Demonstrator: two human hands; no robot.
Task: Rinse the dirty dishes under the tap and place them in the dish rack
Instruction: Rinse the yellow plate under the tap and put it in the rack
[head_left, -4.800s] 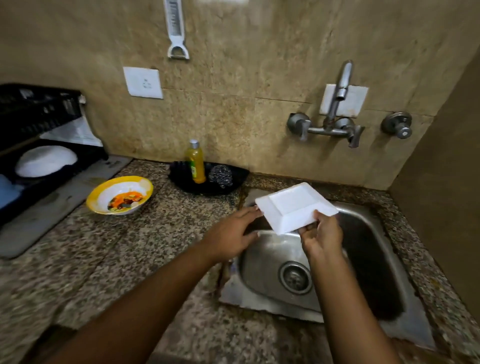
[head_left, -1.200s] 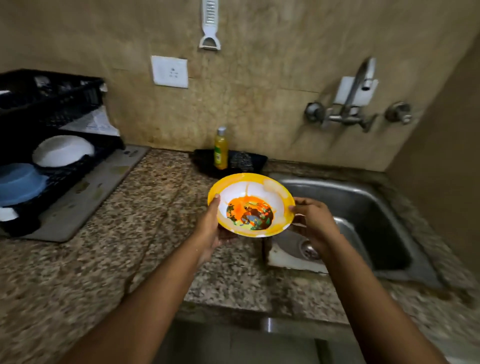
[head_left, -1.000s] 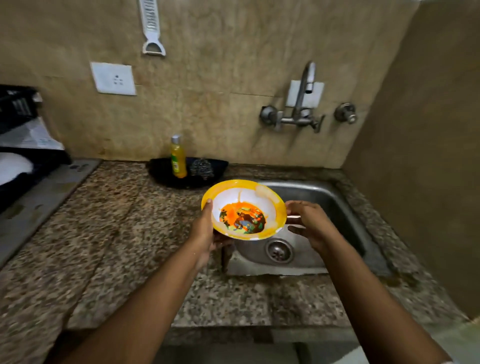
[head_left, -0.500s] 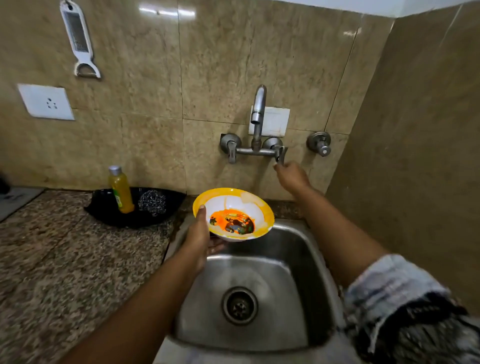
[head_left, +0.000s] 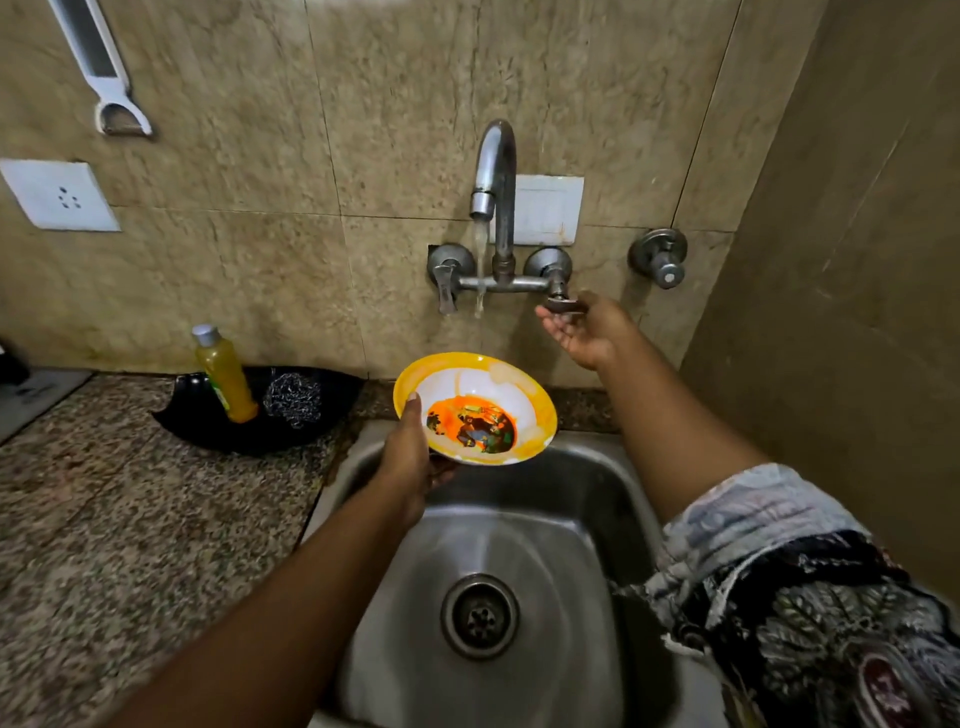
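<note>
A yellow-rimmed white bowl (head_left: 483, 400) with orange food residue and a printed picture hangs tilted over the back of the steel sink (head_left: 519, 545). My left hand (head_left: 410, 457) grips its left rim, thumb on the rim and fingers beneath. The wall tap (head_left: 496, 171) stands above the bowl, and a thin stream of water (head_left: 480, 270) falls from its spout toward the bowl. My right hand (head_left: 584, 327) is raised at the tap's right handle (head_left: 563, 305) and pinches the lever between thumb and fingers. The dish rack is out of view.
A black tray (head_left: 208, 431) with a yellow soap bottle (head_left: 224, 379) and a steel scrubber (head_left: 293, 397) sits on the granite counter (head_left: 130, 519) left of the sink. A second valve (head_left: 660, 257) is on the wall at right. A brown side wall (head_left: 857, 312) closes the right.
Water now runs from the spout. My right hand has turned the tap's right handle and still holds it. The bowl has stayed in my left hand over the sink.
</note>
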